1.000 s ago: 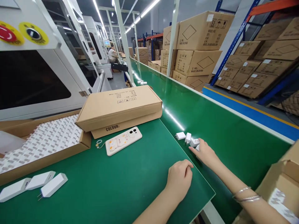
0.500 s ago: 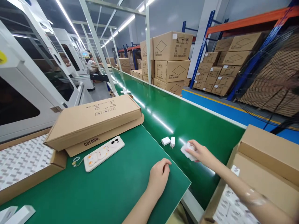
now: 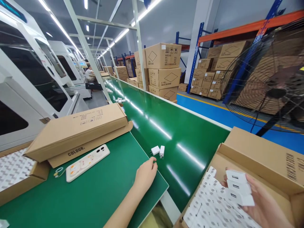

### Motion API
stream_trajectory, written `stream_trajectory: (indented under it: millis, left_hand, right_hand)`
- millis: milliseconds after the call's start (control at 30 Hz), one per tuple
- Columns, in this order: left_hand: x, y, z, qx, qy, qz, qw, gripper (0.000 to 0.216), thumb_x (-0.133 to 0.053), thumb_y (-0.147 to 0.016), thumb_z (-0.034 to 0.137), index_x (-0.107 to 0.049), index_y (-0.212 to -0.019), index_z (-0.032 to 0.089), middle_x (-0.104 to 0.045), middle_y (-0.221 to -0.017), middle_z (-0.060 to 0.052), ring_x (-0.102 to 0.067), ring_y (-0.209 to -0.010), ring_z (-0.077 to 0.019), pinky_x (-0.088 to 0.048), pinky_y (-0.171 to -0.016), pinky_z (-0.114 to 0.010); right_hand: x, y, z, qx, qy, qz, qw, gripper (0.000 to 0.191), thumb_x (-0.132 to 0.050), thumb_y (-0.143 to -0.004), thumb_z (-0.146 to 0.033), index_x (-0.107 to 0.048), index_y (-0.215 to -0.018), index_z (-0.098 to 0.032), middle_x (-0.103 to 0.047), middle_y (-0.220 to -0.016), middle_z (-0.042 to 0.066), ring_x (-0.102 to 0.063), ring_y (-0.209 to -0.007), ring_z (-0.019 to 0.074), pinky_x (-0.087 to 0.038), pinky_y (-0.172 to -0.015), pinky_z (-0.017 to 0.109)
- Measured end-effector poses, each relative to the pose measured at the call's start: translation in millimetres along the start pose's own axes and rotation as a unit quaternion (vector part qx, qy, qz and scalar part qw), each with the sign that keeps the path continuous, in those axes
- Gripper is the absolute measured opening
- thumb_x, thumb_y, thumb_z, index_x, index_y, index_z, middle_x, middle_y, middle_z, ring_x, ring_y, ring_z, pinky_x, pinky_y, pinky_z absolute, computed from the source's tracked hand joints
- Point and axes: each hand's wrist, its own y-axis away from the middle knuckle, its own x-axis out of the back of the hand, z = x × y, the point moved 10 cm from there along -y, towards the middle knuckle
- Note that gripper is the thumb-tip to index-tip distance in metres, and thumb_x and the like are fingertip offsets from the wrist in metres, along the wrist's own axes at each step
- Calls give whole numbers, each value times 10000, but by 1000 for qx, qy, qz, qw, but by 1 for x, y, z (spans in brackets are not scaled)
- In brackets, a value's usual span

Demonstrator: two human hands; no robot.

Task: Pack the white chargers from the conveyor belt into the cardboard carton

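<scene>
My right hand [image 3: 263,198] grips a row of three white USB chargers [image 3: 238,186], their port ends facing me, above an open carton [image 3: 291,186]. White pieces [image 3: 206,202] in tight rows lie in that carton below the hand. My left hand [image 3: 146,172] rests at the edge of the green table [image 3: 95,202], fingers curled and closed, with nothing visible in them. Just beyond its fingertips, a white charger [image 3: 155,150] with its prongs pointing left and a second charger [image 3: 161,151] lie on the green conveyor belt [image 3: 185,133].
On the table lie a phone in a decorated case [image 3: 87,163] and a flat carton [image 3: 80,126]. Another carton of white pieces [image 3: 15,169] is at the left. More chargers [image 3: 120,100] lie up the belt. Stacked boxes [image 3: 163,76] and a floor fan [image 3: 273,88] stand beyond.
My right hand has carried the chargers from over the belt to the carton at the right, turning their port ends into view. My left hand now lies closer to the two chargers on the belt.
</scene>
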Motion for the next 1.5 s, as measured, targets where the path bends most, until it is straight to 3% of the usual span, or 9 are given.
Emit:
stream_trajectory:
  millis: [200,400,700,867,1033,1100,1233,1333,1500]
  left_hand:
    - [-17,-43,62,-45,-219,88,971,248,-371,-879,255,-530,-1018,126,-600,-931,-107,-559,-917,-233,-430,-751,-326]
    - [-60,-49,76,-75,-230,54,969,225,-496,-818,241,-515,-1022,149,-570,-956,-86,-570,-886,-228,-467,-667,-304]
    - [-80,-48,84,-74,-224,28,971,369,-452,-836,386,-474,-1112,141,-555,-985,-113,-547,-932,-262,-461,-693,-342]
    - [-66,-44,89,-103,-230,-8,968,255,-507,-800,279,-520,-1024,158,-582,-938,-98,-558,-885,-235,-441,-688,-307]
    - [-33,-43,76,-109,-259,-5,960,263,-488,-757,123,-533,-1014,150,-604,-929,-125,-489,-1009,-273,-377,-827,-378]
    - [-31,-44,69,-98,-265,-20,959,279,-490,-738,91,-539,-1009,137,-610,-923,-133,-500,-995,-275,-395,-794,-360]
    - [-43,-44,66,-82,-260,-46,961,397,-522,-733,108,-483,-1128,135,-591,-1008,-124,-540,-957,-252,-430,-729,-316]
    - [-57,-51,65,-67,-254,-69,962,392,-626,-690,178,-525,-1065,119,-590,-1026,-135,-550,-962,-264,-438,-750,-337]
    - [-62,-56,66,-70,-227,-110,965,382,-739,-562,225,-600,-906,136,-626,-953,-128,-566,-925,-289,-452,-708,-350]
  right_hand:
    - [-19,6,-7,1,-138,-98,986,297,-494,-759,-405,-601,-992,-255,-603,-709,28,-561,-635,177,-498,-479,271]
    - [-24,12,-16,43,-132,-117,983,314,-488,-747,-455,-625,-921,-232,-565,-657,36,-524,-585,175,-477,-491,287]
    - [-22,12,-10,14,-116,-117,986,319,-470,-781,-441,-576,-997,-231,-589,-724,45,-551,-651,189,-441,-422,247]
    - [12,1,-21,-16,52,26,998,467,-552,-739,-539,-505,-1113,-264,-626,-782,38,-572,-662,183,-476,-439,243]
    - [29,-26,-36,38,343,80,935,447,-551,-693,-609,-552,-983,-268,-653,-823,41,-609,-735,232,-528,-491,296]
    - [27,-37,-32,62,430,77,897,460,-491,-708,-645,-565,-972,-275,-663,-941,57,-614,-819,265,-534,-530,325]
    - [14,-50,-11,81,532,14,843,506,-397,-762,-652,-554,-1111,-322,-568,-1221,17,-490,-1126,290,-393,-951,442]
    - [14,-51,-2,65,540,1,839,561,-317,-794,-656,-477,-1227,-337,-469,-1328,-24,-372,-1240,270,-242,-1061,447]
    - [10,-44,-4,75,531,-2,844,599,-280,-807,-655,-437,-1268,-306,-435,-1356,-6,-356,-1252,270,-225,-1071,441]
